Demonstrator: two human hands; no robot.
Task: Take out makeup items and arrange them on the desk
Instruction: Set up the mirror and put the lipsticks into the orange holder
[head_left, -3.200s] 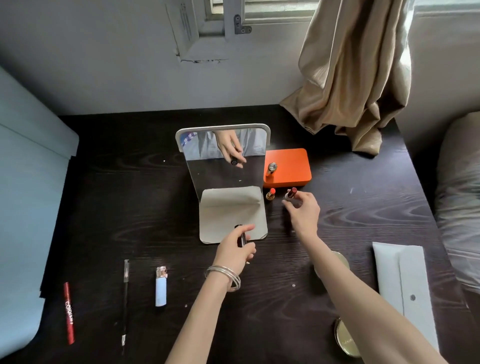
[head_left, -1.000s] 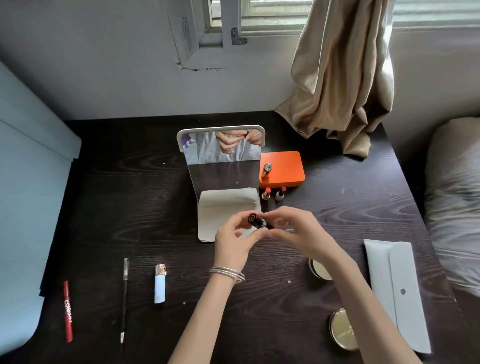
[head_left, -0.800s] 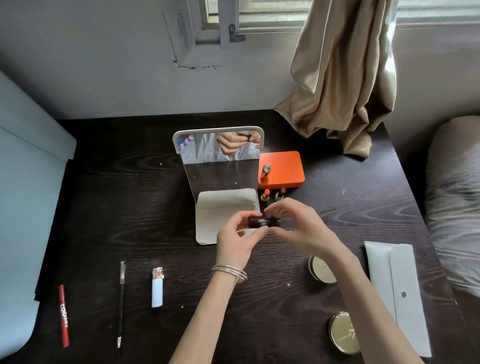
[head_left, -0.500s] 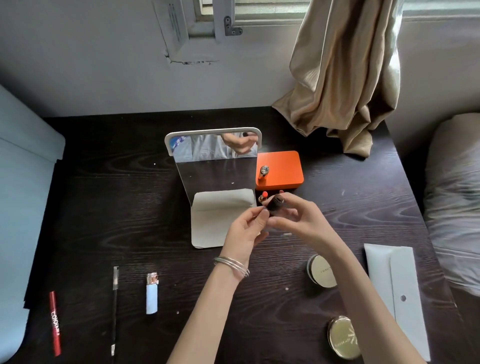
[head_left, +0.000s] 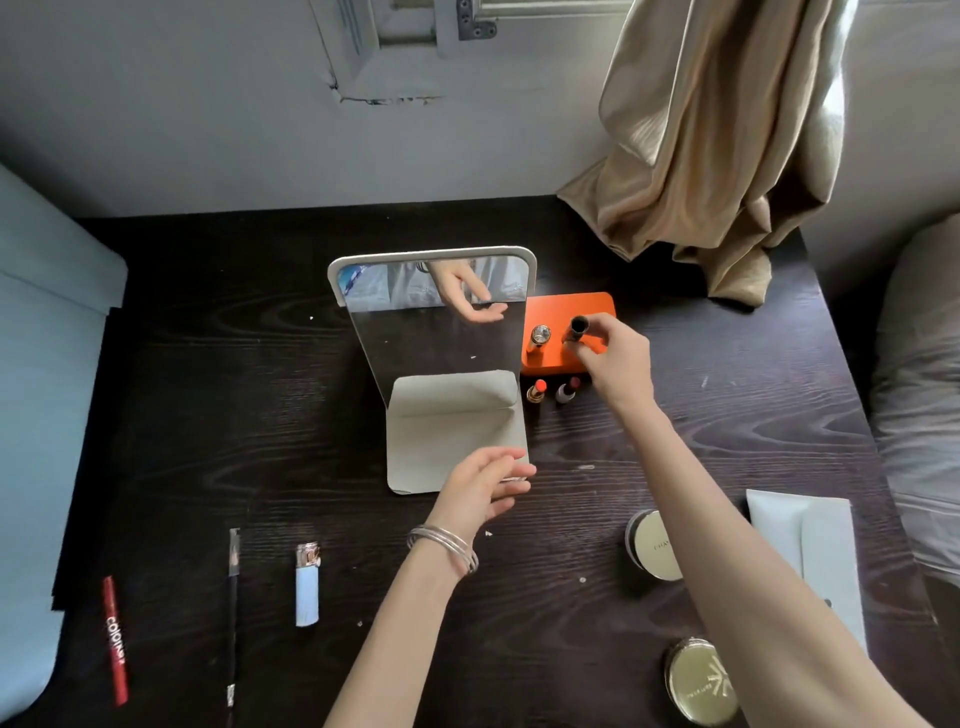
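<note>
My right hand (head_left: 615, 358) pinches a dark lipstick cap (head_left: 577, 327) upright over the orange box (head_left: 550, 358), beside a gold-topped tube (head_left: 539, 338) standing on it. Two uncapped lipsticks, one orange-red (head_left: 537, 391) and one dark red (head_left: 567, 391), stand on the desk just in front of the box. My left hand (head_left: 485, 486) hovers with relaxed fingers over the front corner of the mirror's base (head_left: 441, 431), holding nothing.
A standing mirror (head_left: 436, 306) faces me. At the front left lie a red pencil (head_left: 114, 639), a thin black brush (head_left: 232, 597) and a pale blue tube (head_left: 307, 584). Two round compacts (head_left: 657, 545) (head_left: 701, 680) and a white pouch (head_left: 826, 545) sit at the right. A curtain (head_left: 717, 145) drapes onto the desk's back.
Both hands held the dark cap together in front of the mirror. The right hand has carried it back to the orange box; the left hand let go and dropped back.
</note>
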